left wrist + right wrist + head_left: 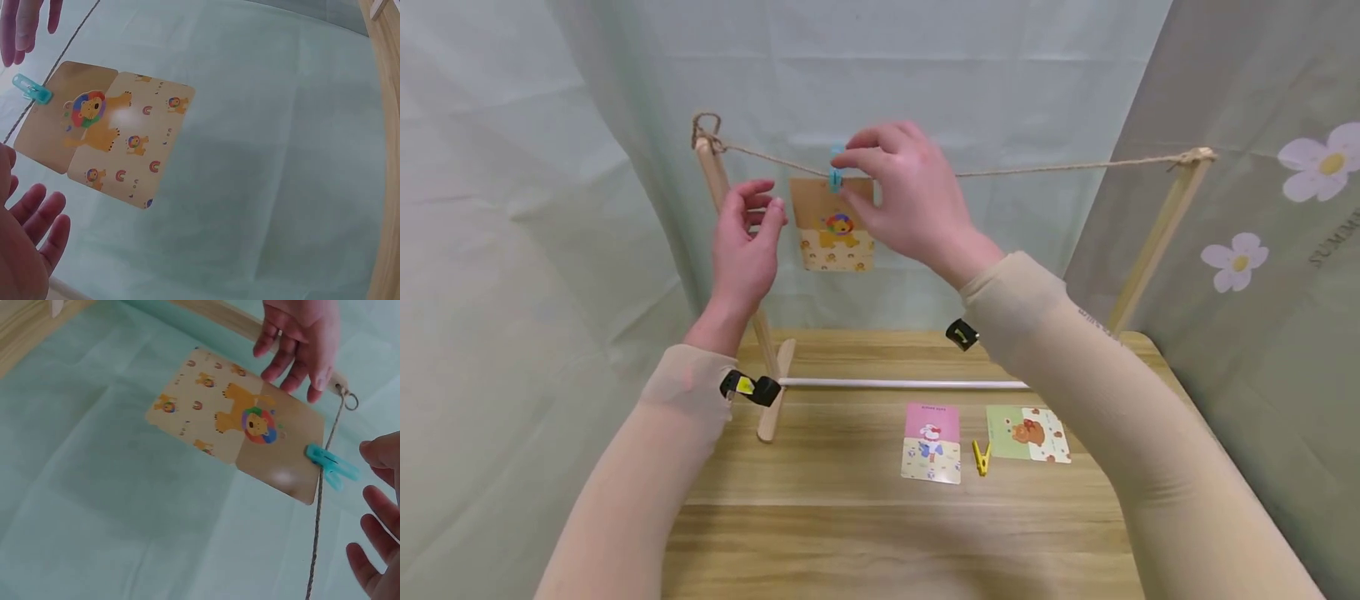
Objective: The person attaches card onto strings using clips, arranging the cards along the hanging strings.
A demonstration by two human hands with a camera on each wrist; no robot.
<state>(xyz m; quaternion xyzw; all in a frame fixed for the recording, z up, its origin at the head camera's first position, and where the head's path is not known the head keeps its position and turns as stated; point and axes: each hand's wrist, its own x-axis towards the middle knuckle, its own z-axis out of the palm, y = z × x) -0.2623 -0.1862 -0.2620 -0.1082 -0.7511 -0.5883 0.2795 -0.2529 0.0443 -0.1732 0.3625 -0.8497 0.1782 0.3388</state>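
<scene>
A lion card [837,243], brown above and cream with small lions below, hangs from a twine line [1030,170]. A turquoise clothespin [330,464] clips its top edge to the twine. My right hand [917,193] is beside the clothespin, its thumb and fingers spread around the handle end; the right wrist view shows a gap between them and the clothespin. To the left of the card, my left hand [747,250] is raised near the wooden post, fingers loosely bent and holding nothing.
Wooden posts [1163,237] carry the twine at both ends, and a white rod [902,384] joins them low down. On the wooden table [820,533] lie a pink rabbit card [931,442], a green bear card [1009,432] and a yellow clothespin [982,458].
</scene>
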